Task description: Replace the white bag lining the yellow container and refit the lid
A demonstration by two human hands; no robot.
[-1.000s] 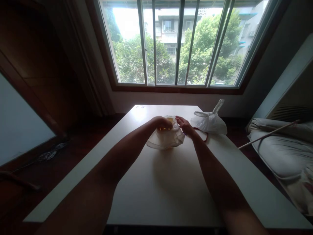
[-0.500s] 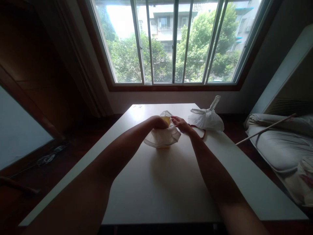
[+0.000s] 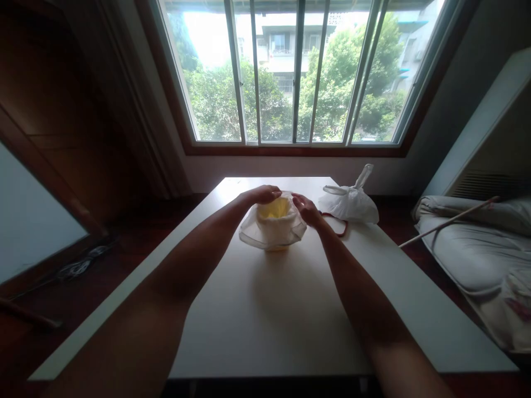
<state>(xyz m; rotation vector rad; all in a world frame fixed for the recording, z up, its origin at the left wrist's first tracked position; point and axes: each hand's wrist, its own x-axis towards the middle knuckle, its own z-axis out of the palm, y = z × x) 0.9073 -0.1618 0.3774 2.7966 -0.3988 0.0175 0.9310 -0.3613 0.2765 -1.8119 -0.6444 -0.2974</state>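
On the table stands a small round bin (image 3: 277,209), yellowish inside, with a thin translucent white plastic bag (image 3: 271,236) draped over its rim and flaring around its sides. My left hand (image 3: 265,194) is at the far left of the rim, its fingers closed on the bag's edge. On the right side of the rim my right hand (image 3: 306,209) has its fingers bent in against the bag, pinching it. The fingertips of both hands are small and partly hidden in the plastic.
A tied white plastic bag (image 3: 352,203) sits at the table's back right. Beside it lies a brown-red rimmed flat object (image 3: 336,224). The white table (image 3: 232,326) reaches toward the window (image 3: 296,83). A thin stick (image 3: 448,222) leans over pale bedding (image 3: 460,254) to the right.
My left hand has come out of the bin's mouth and moved up and back to the far rim. The bin's opening now shows, with the bag folded outward around it.
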